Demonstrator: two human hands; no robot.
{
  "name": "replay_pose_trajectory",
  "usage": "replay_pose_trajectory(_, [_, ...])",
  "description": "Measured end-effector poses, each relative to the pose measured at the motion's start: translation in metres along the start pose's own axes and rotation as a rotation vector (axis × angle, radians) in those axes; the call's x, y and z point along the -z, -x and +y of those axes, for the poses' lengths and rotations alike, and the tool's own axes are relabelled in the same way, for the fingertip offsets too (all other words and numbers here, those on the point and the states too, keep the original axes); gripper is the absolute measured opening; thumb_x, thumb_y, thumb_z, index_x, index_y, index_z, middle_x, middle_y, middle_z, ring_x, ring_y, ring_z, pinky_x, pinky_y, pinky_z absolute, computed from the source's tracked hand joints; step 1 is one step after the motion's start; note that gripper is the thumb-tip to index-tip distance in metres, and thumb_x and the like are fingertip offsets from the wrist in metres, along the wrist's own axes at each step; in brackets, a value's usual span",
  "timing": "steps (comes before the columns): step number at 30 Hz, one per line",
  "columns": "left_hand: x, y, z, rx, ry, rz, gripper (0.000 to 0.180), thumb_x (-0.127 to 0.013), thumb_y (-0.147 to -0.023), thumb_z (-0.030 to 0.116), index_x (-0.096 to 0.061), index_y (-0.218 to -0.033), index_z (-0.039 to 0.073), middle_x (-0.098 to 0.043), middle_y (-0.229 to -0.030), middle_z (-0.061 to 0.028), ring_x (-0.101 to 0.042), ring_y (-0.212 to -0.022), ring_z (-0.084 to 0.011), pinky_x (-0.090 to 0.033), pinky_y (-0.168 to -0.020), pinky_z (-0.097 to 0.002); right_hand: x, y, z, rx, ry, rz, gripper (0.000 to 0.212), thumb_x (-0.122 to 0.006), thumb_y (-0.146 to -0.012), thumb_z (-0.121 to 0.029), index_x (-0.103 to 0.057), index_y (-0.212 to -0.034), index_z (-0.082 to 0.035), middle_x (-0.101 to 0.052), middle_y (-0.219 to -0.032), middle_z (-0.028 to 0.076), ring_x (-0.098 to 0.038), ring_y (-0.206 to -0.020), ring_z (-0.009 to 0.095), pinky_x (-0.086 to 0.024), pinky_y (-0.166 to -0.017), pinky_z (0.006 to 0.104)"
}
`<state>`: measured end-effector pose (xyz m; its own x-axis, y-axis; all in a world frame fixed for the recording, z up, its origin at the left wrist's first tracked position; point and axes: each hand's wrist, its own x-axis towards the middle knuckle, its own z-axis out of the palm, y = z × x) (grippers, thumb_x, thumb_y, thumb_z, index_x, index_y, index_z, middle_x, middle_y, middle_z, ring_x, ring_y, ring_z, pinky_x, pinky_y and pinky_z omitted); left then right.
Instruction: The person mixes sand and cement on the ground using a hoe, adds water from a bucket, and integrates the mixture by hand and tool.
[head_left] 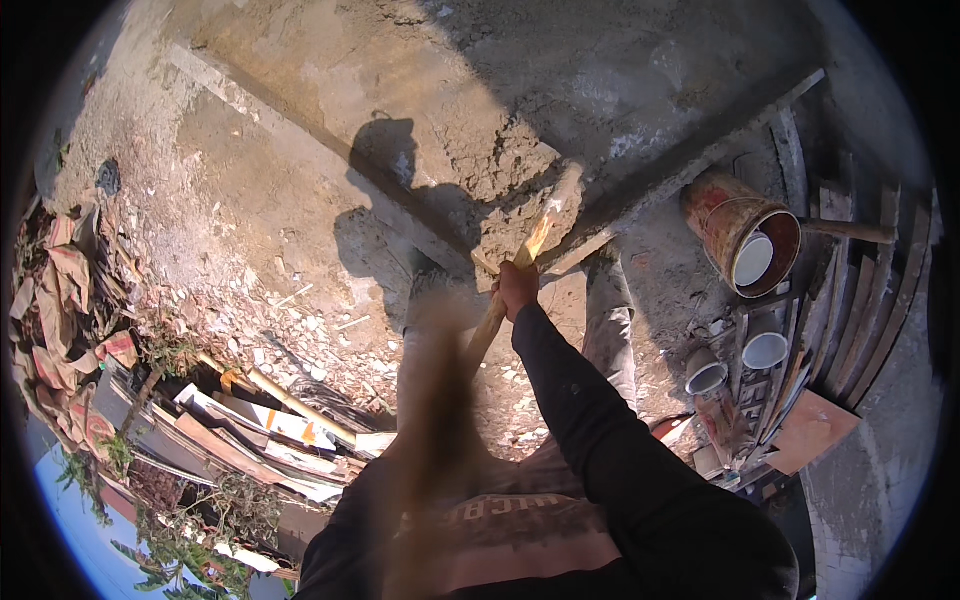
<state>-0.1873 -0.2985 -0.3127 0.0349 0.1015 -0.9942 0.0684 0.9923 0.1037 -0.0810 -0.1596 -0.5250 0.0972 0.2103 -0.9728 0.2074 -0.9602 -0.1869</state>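
My right hand is closed round the long wooden handle of a shovel-like tool. Its mortar-caked head rests in rough grey-brown mortar, and the mortar hides the head's exact shape. Close to the camera, a tall brown blur crosses the picture, which looks like the handle's upper part. My left hand does not show. Two boards, one on the left and one on the right, slant inward and nearly meet by the tool's head, with mortar spread between them.
To the right, a stained bucket lies tipped with a white container inside, near smaller pails and stacked planks. Scrap boards and crumpled sacks lie at left. Rubble litters the ground around my legs.
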Motion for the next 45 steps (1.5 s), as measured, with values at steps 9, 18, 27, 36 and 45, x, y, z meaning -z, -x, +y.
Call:
replay_pose_trajectory(9, [-0.058,-0.051,-0.004,-0.299,-0.294,0.262,0.045,-0.070,-0.081,0.020,-0.057,-0.121,0.002,-0.068,-0.096,-0.0290,-0.066,-0.094,-0.0472,-0.053,-0.080,-0.0541,0.032,0.038,-0.106,0.323,0.008,0.017,0.030,-0.058,-0.092,-0.008,-0.036,-0.113,-0.003,-0.054,-0.073,0.008,-0.054,-0.046,0.019,-0.048,-0.041,0.0377])
replay_pose_trajectory(18, [-0.086,-0.137,0.169,-0.361,-0.095,0.016,0.041,-0.062,-0.080,0.017,-0.060,-0.117,0.000,-0.068,-0.101,-0.0302,-0.066,-0.099,-0.0467,-0.052,-0.088,-0.0532,0.139,-0.104,-0.205,0.270,0.102,0.100,0.015,-0.058,-0.095,-0.014,-0.053,-0.086,-0.003,-0.053,-0.066,0.007,-0.055,-0.051,0.022,-0.048,-0.045,0.0415])
replay_pose_trajectory(27, [-0.075,-0.028,-0.115,-0.086,-0.366,0.044,0.047,-0.076,-0.082,0.020,-0.058,-0.118,-0.005,-0.067,-0.099,-0.0278,-0.066,-0.098,-0.0463,-0.052,-0.083,-0.0509,0.004,0.012,0.052,-0.184,0.171,0.014,0.020,-0.057,-0.089,-0.016,-0.051,-0.089,0.003,-0.056,-0.060,0.015,-0.059,-0.047,0.029,-0.049,-0.045,0.0463])
replay_pose_trajectory(36, [0.002,0.053,0.125,-0.020,-0.166,-0.234,0.046,-0.076,-0.088,0.031,-0.052,-0.109,-0.002,-0.065,-0.094,-0.0215,-0.070,-0.088,-0.0285,-0.055,-0.071,-0.0399,0.065,0.004,-0.043,-0.123,-0.156,-0.400,0.014,-0.060,-0.094,-0.013,-0.054,-0.085,-0.004,-0.055,-0.071,0.009,-0.057,-0.057,0.024,-0.051,-0.053,0.0421])
replay_pose_trajectory(45, [0.068,0.040,-0.142,-0.212,-0.442,0.218,0.026,-0.068,-0.085,0.022,-0.055,-0.105,0.011,-0.069,-0.084,-0.0195,-0.067,-0.088,-0.0443,-0.051,-0.072,-0.0547,-0.041,0.150,0.041,0.010,-0.502,0.033,0.010,-0.064,-0.090,-0.013,-0.055,-0.088,-0.008,-0.057,-0.075,0.005,-0.060,-0.065,0.018,-0.049,-0.056,0.0363])
